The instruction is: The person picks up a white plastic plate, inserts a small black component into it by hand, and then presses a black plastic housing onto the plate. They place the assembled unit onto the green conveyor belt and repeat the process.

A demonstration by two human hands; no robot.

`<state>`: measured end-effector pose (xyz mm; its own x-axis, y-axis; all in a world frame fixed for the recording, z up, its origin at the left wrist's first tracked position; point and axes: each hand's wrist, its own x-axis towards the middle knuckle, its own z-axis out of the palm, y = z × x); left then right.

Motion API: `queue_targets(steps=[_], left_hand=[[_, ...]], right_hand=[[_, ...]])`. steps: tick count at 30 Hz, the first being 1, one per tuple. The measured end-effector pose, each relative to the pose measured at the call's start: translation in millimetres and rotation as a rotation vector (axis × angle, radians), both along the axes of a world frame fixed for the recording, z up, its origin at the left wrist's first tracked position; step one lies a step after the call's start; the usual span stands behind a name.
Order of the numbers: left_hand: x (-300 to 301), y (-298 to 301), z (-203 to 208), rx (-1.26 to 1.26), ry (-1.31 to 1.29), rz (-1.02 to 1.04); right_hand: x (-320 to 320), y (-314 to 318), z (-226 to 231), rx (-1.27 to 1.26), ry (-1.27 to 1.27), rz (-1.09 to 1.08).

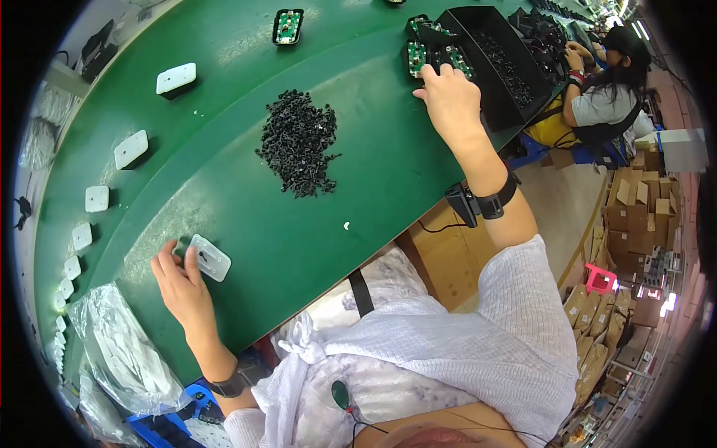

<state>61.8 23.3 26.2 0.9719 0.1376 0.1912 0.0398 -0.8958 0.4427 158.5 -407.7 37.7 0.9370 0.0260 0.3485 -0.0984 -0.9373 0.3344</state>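
Your right hand [454, 97] is at one o'clock, fingers bent over the green circuit boards [417, 56] in black casings; I cannot tell whether it grasps one. Your left hand [181, 291], at eight o'clock, is loosely curled, its thumb by the nine-o'clock edge of a pale translucent cover [211, 259] on the tabletop [388, 164]; I cannot tell whether it pinches that. At eleven o'clock you have a heap of small black pieces [299, 142]. A black box [467, 30] stands just beside your right hand, toward two o'clock. White-topped units [177, 78] run from ten o'clock down to eight.
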Motion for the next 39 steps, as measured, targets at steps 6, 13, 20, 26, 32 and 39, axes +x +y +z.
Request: queue_targets(steps=[6,13,20,26,32,39], left_hand=[[-25,-23,-2,0.315,0.021,-0.003],[-24,-28,-3,0.229,-0.102,-0.131],[-30,-24,0,-0.103,-0.169,-0.351],[-32,-28,-14,-0.17,-0.171,-0.391],[-44,-16,-19,-0.532,-0.182,-0.258],[-43,-8,-27,-0.373,-0.249,-0.328]], right_hand=[[-39,38,19,1.008,-0.104,0.221],[-104,59,-23,0.975,-0.027,0.419],[-103,64,-2,0.654,-0.045,0.163],[-97,132,22,1.015,0.072,0.565],[-85,226,5,0.917,0.192,0.995],[-82,249,-6,0.769,0.2,1.014]])
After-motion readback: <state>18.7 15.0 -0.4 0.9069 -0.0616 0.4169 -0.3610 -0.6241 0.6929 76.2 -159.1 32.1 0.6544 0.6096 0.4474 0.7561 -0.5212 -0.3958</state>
